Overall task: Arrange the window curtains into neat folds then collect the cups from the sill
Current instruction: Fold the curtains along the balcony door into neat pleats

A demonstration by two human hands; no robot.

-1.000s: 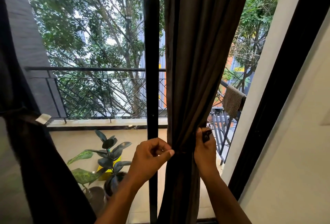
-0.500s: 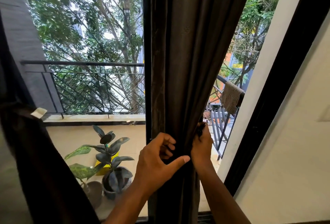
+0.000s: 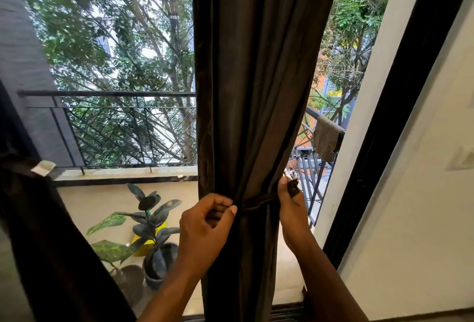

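Curtain point(image 3: 256, 91) fabric, dark brown, hangs down the middle of the glass door and is now cinched at waist height by a matching tie-back band point(image 3: 259, 202), which shows across its front where half a second ago only loose folds were gathered between the hands. The left hand point(image 3: 207, 221) pinches one end of the band at the curtain's left edge, thumb pressed over curled fingers. The right hand point(image 3: 292, 209) grips the other end on the right side, a short dark tab poking up from its fist just beside the fabric. Above the band the cloth fans out in long pleats; below it falls in a narrow column to the door track.

With the band drawn round, the folding step looks close to done, pending a fastening that cannot be seen here. A second curtain point(image 3: 51, 244) at the far left edge appears bunched already. No cups or sill show in this view, so that part remains ahead.

Outside, potted plants point(image 3: 146, 232) stand on the balcony floor beneath a metal railing point(image 3: 115, 126), with a cloth point(image 3: 325, 139) draped over the rail at right.
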